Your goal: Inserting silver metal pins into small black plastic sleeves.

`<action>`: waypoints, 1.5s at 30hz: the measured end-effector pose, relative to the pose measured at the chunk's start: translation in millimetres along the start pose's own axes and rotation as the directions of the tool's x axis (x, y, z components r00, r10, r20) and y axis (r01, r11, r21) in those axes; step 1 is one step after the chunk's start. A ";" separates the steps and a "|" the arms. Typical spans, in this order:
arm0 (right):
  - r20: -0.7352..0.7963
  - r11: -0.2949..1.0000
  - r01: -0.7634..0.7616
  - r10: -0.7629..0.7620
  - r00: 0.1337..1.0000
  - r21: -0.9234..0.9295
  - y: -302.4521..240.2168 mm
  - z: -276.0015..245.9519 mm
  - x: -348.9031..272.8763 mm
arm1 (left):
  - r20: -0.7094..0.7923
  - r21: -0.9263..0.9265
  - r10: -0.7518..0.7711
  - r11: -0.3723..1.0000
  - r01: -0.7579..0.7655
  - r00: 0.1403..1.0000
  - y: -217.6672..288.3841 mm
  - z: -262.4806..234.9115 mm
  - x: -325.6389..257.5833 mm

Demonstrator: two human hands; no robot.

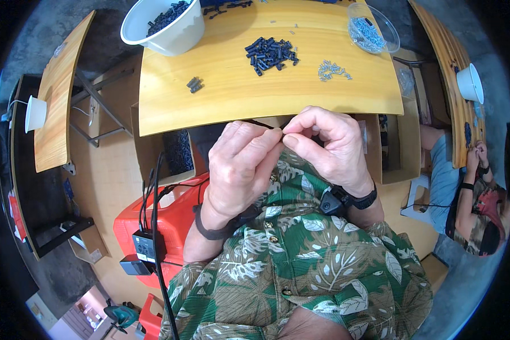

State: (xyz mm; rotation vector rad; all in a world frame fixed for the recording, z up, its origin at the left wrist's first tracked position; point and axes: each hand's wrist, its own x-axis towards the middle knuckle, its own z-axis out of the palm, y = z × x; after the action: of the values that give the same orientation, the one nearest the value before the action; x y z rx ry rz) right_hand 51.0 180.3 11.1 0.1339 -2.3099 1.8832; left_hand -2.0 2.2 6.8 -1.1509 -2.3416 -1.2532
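My left hand (236,164) and my right hand (337,150) meet in front of my chest, just off the near edge of the wooden table (238,99). Thumb and fingers are pinched together on both, and the fingertips touch. A tiny dark bit shows between them, too small and covered to name. Beyond my hands lies a heap of short black cylindrical parts (269,55). To its right is a scatter of small silver screw-like pieces (331,71). A few black parts (194,85) sit together at the left.
A white tub (178,38) of black parts stands at the table's far left, a clear round container (388,39) of small silver pieces at its far right. Cartons (405,150) stand below. A red stool (130,218) is at my left. Another person (470,209) works at the right-hand table.
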 end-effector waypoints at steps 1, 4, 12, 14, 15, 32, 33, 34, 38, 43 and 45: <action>0.000 1.000 -0.001 0.001 1.000 0.000 0.0 -0.3 -0.2 | 0.002 -0.123 -0.062 0.991 0.061 0.998 -0.6 -0.3 -1.5; -0.033 0.842 -0.106 0.145 0.989 0.529 1.1 -1.4 -0.6 | 0.017 -0.365 -0.164 0.918 0.159 0.986 -6.0 -0.6 -4.9; -0.044 0.956 0.076 -0.066 0.997 0.285 7.1 -0.8 1.3 | 0.043 -0.441 -0.172 0.880 0.173 0.984 -8.1 2.3 -3.8; -0.015 0.980 0.074 -0.073 0.997 0.182 5.4 0.8 2.0 | 0.041 -0.430 -0.177 0.885 0.177 0.983 -9.1 2.3 -5.6; -0.025 0.982 0.076 -0.073 0.997 0.173 5.5 1.0 1.9 | 0.036 -0.411 -0.190 0.892 0.188 0.981 -8.7 2.4 -6.4; -0.406 0.849 -0.124 -0.113 0.907 -0.513 76.1 -46.8 18.0 | 0.074 -0.467 -0.301 0.832 0.300 0.951 -12.2 10.6 -12.2; -0.408 0.849 -0.125 -0.113 0.906 -0.513 82.3 -50.1 21.0 | 0.075 -0.467 -0.300 0.832 0.300 0.951 -11.7 10.4 -11.8; -0.395 0.843 -0.098 -0.142 0.908 -0.529 87.8 -52.8 23.7 | 0.077 -0.455 -0.294 0.840 0.296 0.953 -10.7 9.8 -11.2; -0.350 0.824 -0.106 -0.117 0.929 -0.557 88.7 -56.5 30.3 | 0.087 -0.444 -0.313 0.837 0.318 0.946 -9.3 8.3 -9.7; -0.331 0.797 -0.134 -0.087 0.939 -0.589 92.1 -56.0 32.8 | 0.074 -0.431 -0.316 0.845 0.316 0.946 -11.7 8.9 -10.1; -0.317 0.781 -0.139 -0.080 0.945 -0.610 90.0 -56.5 32.9 | 0.075 -0.418 -0.308 0.854 0.311 0.948 -10.9 8.5 -10.0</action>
State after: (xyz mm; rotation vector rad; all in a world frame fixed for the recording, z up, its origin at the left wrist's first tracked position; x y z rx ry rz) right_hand 7.1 255.0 -58.8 -0.2806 -2.5437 0.9413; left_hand -2.3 0.1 -10.1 -0.8974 -2.3935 -1.9547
